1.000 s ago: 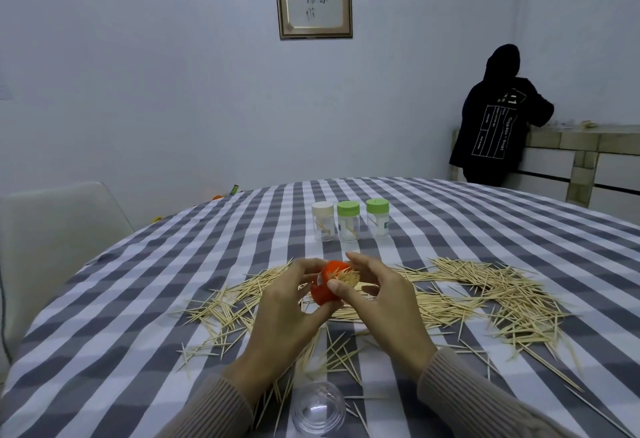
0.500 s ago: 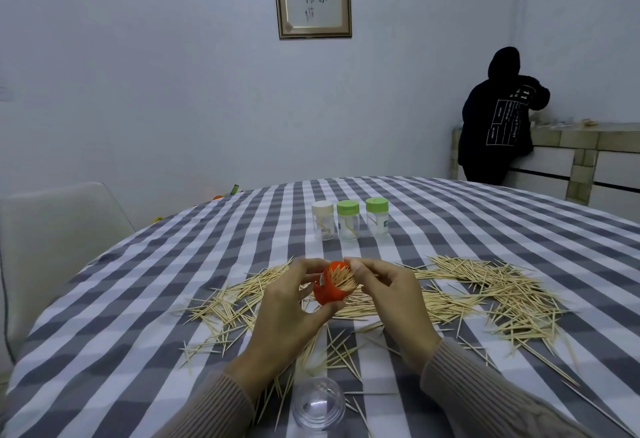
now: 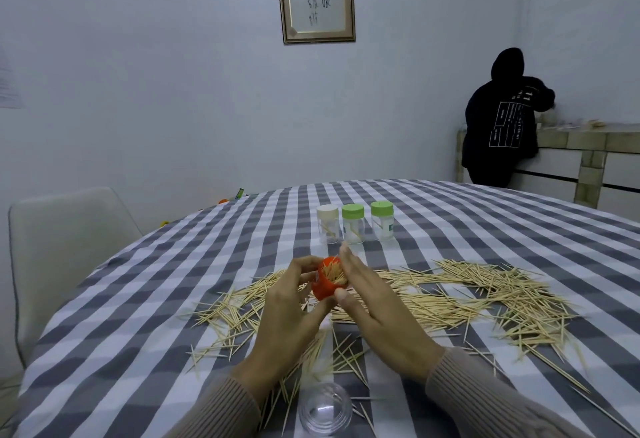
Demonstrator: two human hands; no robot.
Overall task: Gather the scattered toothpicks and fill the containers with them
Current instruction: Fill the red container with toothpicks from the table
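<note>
Checked table (image 3: 145, 299), toothpicks (image 3: 485, 295) strewn mid-table. Left hand (image 3: 287, 316) grips orange container (image 3: 325, 283), bundle inside. Right hand (image 3: 377, 313) now flat, fingers straight, released since half-second ago: load delivered, tamping likely.

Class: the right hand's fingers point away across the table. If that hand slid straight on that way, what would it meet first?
Probably the middle green-lidded jar: the right hand points its straight fingers at the row of three. Depth is unclear, so the white-lidded jar is possible.
</note>
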